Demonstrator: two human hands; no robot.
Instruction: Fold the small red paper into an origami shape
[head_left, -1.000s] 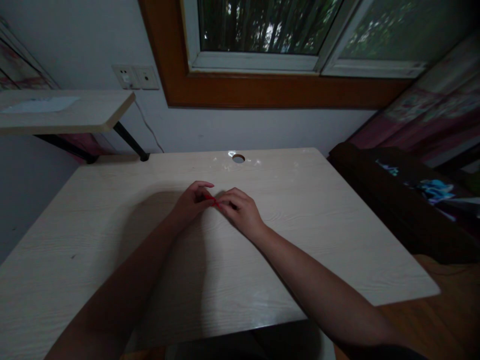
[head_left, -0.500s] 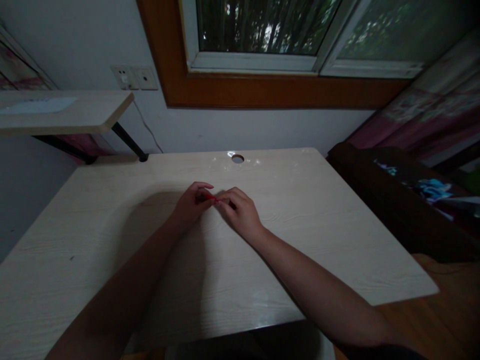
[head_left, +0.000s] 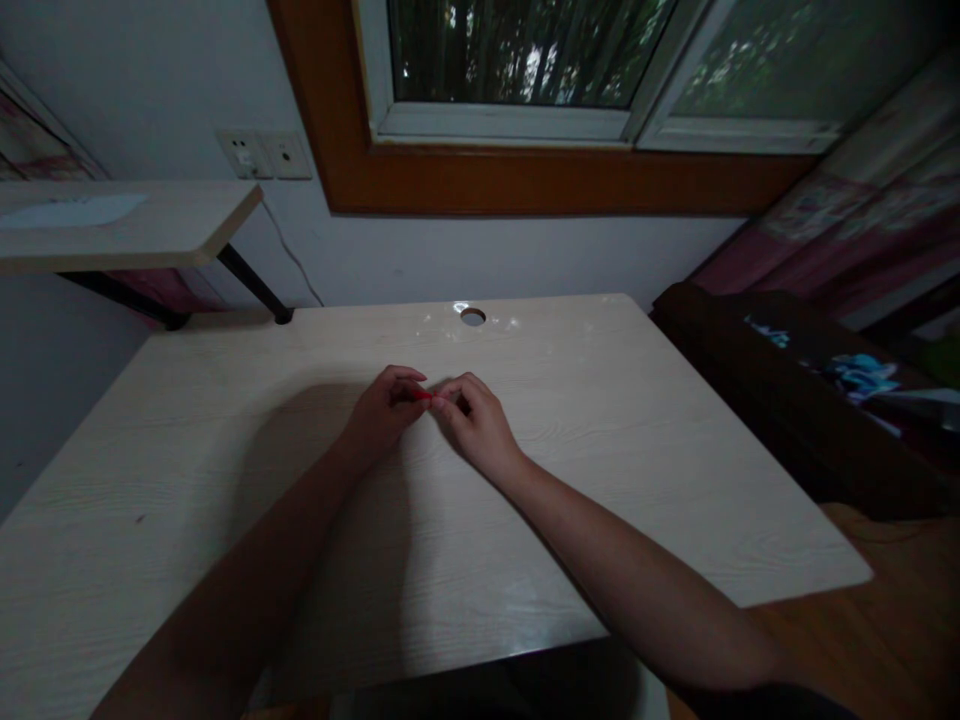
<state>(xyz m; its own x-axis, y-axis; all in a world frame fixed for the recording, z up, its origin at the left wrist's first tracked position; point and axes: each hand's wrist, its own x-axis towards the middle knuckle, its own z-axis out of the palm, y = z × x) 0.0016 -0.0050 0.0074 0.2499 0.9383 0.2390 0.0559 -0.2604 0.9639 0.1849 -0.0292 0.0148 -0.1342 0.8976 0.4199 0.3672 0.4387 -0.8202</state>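
Note:
A small red thing [head_left: 423, 394], too small and too covered by fingers to name, is held over the middle of the pale wood-grain desk [head_left: 600, 450]. My left hand [head_left: 384, 408] is closed on its left part, thumb below and fingers curled over. From the other side, the thumb and forefinger of my right hand [head_left: 478, 418] pinch its right end. The fingertips of both hands nearly meet there. Most of the red thing is hidden in the fingers.
A raised shelf [head_left: 135, 255] on black legs stands at the desk's back left, with a white sheet [head_left: 71, 211] on it. Near the back edge is a round cable hole [head_left: 473, 317]. A dark brown piece of furniture [head_left: 765, 420] with bluish cloth stands right of the desk.
Both hands keep hold of the red thing in almost the same place. A little more red shows between the fingertips. The whole view has shifted slightly.

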